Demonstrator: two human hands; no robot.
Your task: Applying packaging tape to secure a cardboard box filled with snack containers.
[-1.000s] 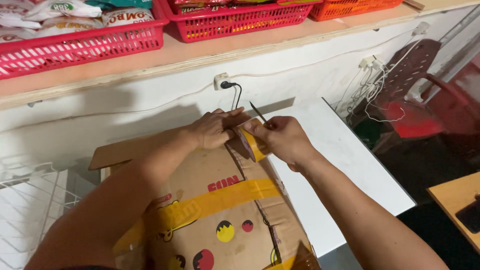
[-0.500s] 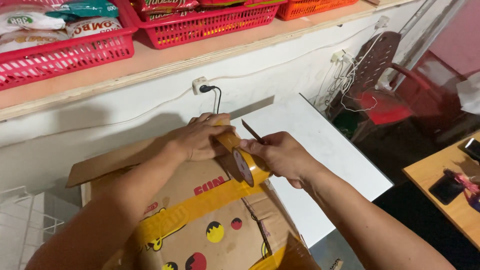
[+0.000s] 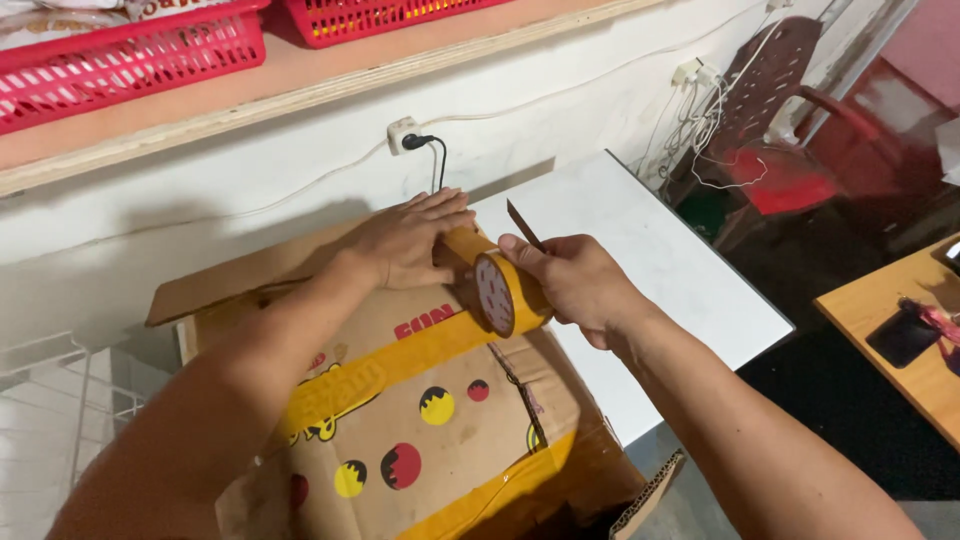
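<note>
We see the left hand point(image 3: 405, 240) pressed flat on the far edge of the printed brown cardboard box point(image 3: 420, 420). The right hand point(image 3: 570, 285) grips a yellow tape roll point(image 3: 500, 290) and a thin dark blade point(image 3: 524, 225), at the box's 12 o'clock edge. White tabletop point(image 3: 650, 260) at 3 o'clock.
</note>
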